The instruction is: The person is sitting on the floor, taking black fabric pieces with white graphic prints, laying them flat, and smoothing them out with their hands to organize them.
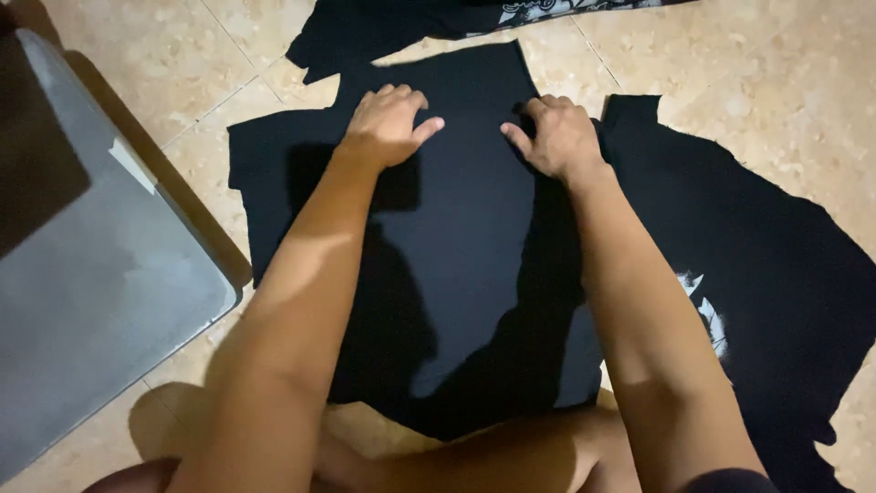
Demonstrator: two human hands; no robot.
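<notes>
Here, a black T-shirt (pixel 456 256) is smoothed flat on the tiled floor (pixel 766 73), the left hand (pixel 388 123) pressed open-palmed and the right hand (pixel 557 137) pinching a fold; squaring that edge evenly likely comes next.

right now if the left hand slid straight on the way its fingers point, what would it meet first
Probably the far edge of the black shirt that the left hand lies on, then a strip of tiled floor, then another dark garment.
</notes>
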